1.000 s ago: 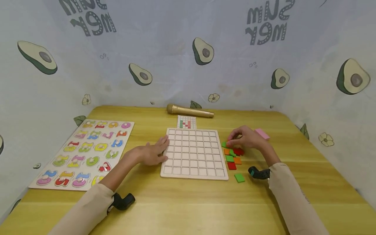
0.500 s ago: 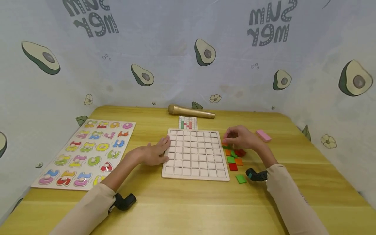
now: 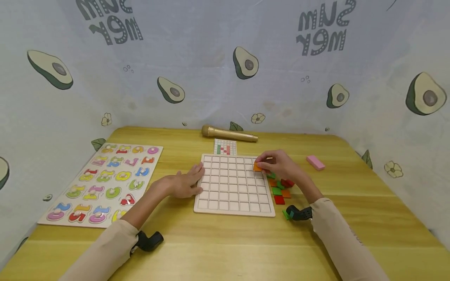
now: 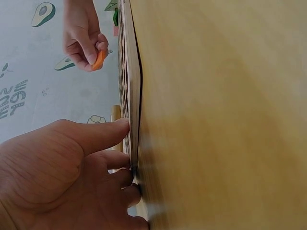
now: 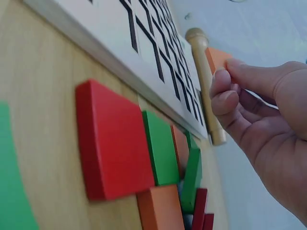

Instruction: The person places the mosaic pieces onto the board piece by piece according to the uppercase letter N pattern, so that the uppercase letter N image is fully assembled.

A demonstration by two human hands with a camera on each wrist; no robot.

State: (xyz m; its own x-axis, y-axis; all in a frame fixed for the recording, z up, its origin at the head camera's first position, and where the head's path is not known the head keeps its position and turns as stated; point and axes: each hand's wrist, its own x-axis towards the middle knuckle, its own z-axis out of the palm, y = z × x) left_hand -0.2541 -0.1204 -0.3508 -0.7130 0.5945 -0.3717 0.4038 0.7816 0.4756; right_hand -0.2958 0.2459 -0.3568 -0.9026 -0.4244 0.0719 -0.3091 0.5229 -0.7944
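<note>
An orange square tile (image 3: pixel 257 166) is pinched between the thumb and fingers of my right hand (image 3: pixel 279 164), held above the right edge of a wooden grid board (image 3: pixel 228 183). In the right wrist view the orange tile (image 5: pixel 218 59) is raised over the table. My left hand (image 3: pixel 183 183) rests against the board's left edge with fingers spread; the left wrist view shows its thumb and fingertips touching that edge. Beside the board's right side lie several loose tiles, among them a red tile (image 3: pixel 279 200) and a green tile (image 3: pixel 277 191).
A small pattern card (image 3: pixel 225 147) lies behind the board, and a gold microphone (image 3: pixel 229 133) lies behind the card. To the left is a number puzzle board (image 3: pixel 105 175). A pink block (image 3: pixel 315 162) sits at the right. A printed curtain (image 3: pixel 204 50) encloses the table.
My right hand has picked the orange tile from the pile and moved left with it over the board's edge. The left hand stays on the board.
</note>
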